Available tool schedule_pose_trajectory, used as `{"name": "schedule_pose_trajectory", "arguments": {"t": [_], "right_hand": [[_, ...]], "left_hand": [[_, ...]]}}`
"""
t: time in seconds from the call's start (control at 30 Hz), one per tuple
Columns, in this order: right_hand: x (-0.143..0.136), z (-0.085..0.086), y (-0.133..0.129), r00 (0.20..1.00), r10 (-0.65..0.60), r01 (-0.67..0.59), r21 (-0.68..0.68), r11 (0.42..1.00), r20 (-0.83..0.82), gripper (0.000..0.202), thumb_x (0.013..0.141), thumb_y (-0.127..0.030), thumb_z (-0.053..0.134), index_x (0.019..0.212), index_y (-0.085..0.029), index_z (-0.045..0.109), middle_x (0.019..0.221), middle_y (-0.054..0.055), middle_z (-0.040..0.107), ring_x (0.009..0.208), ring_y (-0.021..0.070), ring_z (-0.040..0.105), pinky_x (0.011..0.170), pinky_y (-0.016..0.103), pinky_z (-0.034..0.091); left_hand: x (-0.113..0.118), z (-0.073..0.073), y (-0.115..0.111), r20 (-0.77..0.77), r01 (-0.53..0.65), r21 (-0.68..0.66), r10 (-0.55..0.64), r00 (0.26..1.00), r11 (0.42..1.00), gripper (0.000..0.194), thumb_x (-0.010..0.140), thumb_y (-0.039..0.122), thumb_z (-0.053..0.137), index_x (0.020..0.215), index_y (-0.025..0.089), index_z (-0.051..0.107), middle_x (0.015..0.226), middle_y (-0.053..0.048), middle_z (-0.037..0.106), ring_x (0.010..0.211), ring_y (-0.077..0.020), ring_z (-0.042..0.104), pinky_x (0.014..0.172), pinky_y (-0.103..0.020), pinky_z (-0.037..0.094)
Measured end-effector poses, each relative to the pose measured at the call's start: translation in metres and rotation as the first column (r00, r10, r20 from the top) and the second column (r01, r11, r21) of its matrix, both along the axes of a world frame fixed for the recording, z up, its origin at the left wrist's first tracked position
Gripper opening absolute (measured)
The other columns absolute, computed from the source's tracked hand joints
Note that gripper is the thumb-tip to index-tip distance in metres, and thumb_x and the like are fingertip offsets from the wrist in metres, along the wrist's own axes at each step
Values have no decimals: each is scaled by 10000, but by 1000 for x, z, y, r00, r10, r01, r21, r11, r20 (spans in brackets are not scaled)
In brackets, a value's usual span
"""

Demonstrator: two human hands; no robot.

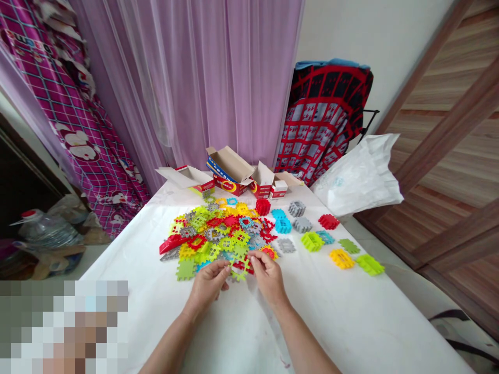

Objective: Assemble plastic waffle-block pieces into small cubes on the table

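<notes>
While both forearms reach in over the white tabletop (pixel 171 327), the left hand (pixel 212 279) and the right hand (pixel 268 272) meet at a lime-green piece (pixel 240 263), a flat plastic shape with toothed edges and openings. The left hand pinches it at its left edge between thumb and curled fingers; the right hand grips the upper right edge with its fingertips. The piece sits between the two hands, at the near edge of a loose pile (pixel 210 221) of similar pieces in red, yellow, green, blue and grey.

Right of the pile stand small groups of pieces: a red stack (pixel 262 207), a blue stack (pixel 283 225), a grey stack (pixel 297 208), a green stack (pixel 312 241) and a yellow stack (pixel 342 258). A flat grey piece (pixel 286 245) lies near the pile's right side.

Behind the pile, open cardboard boxes (pixel 229 165) line the far end of the table, in front of a purple curtain (pixel 237 78). A white plastic bag (pixel 362 176) stands out beyond the table's right side.
</notes>
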State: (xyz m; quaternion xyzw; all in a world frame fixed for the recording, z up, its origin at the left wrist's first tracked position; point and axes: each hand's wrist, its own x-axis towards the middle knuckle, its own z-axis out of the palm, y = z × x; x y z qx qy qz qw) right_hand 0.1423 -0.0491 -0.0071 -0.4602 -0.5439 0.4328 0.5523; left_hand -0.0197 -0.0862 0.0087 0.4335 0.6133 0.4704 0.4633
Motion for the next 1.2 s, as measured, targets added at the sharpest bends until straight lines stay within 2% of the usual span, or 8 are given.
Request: {"name": "schedule_pose_trajectory", "arguments": {"t": [0.23, 0.37, 0.47, 0.6, 0.77, 0.87, 1.03, 1.2], "right_hand": [[-11, -6, -6, 985, 160, -161, -10, 987, -65, 280, 770, -410, 655, 951, -197, 670, 799, 26, 712, 674, 144, 643, 618, 267, 537], [-8, -3, -5, 994, 109, -110, 27, 994, 30, 255, 799, -384, 607, 941, -193, 700, 782, 31, 700, 660, 144, 625, 594, 258, 521], [-1, 6, -3, 981, 101, -122, 118, 985, 165, 260, 837, -342, 553, 973, -197, 720, 868, 60, 708, 756, 164, 645, 672, 278, 533], [1, 11, -5, 945, 96, -171, 222, 960, 313, 258, 860, -280, 513, 996, -213, 722, 922, 69, 711, 875, 178, 648, 801, 302, 517], [-1, 4, -6, 952, 61, -109, 147, 983, 299, 266, 843, -293, 543, 1055, -203, 678, 877, 50, 708, 748, 156, 650, 692, 265, 526], [2, 7, -5, 940, 49, -116, 180, 977, 338, 231, 860, -279, 515, 1001, -201, 680, 903, 56, 704, 764, 155, 648, 710, 265, 533], [10, 18, -8, 832, 13, -213, 297, 931, 555, 371, 793, -243, 601, 1162, -220, 624, 1180, 86, 628, 1036, 206, 611, 918, 348, 508], [11, 21, -12, 653, 19, -300, 236, 924, 757, 680, 713, -257, 714, 1349, -238, 474, 1304, 87, 536, 1188, 246, 526, 994, 385, 471]], "left_hand": [[-2, 3, -1, 105, 0, -18, 2, 994, 1000, 471, 607, 616, 668, 817, 214, 543, 499, 90, 511, 402, -86, 515, 305, -143, 280], [-2, 4, -3, 95, 11, -10, -10, 995, 1000, 483, 616, 600, 672, 886, 210, 576, 531, 81, 533, 411, -91, 518, 300, -153, 285], [-3, 5, -3, 68, 7, -9, -7, 998, 1000, 492, 664, 576, 653, 988, 208, 619, 497, 89, 524, 362, -78, 456, 311, -162, 261], [-4, 2, -3, 40, 16, -6, -16, 999, 1000, 409, 640, 558, 684, 837, 201, 658, 440, 90, 496, 334, -64, 399, 336, -177, 229], [-3, 1, -2, 39, 51, -7, -51, 998, 999, 408, 598, 566, 706, 789, 208, 662, 458, 86, 506, 362, -72, 439, 363, -186, 254], [-3, 3, -2, 38, 81, -27, -80, 996, 996, 397, 594, 576, 703, 717, 204, 639, 438, 88, 494, 332, -54, 386, 353, -183, 232], [-5, 7, -2, 41, 69, -61, -67, 997, 996, 432, 627, 627, 656, 690, 210, 568, 397, 104, 459, 291, -41, 282, 326, -177, 171], [-5, 8, -1, 56, 73, -75, -68, 996, 995, 474, 592, 662, 667, 677, 211, 548, 388, 106, 456, 288, -37, 258, 321, -175, 170]]}}
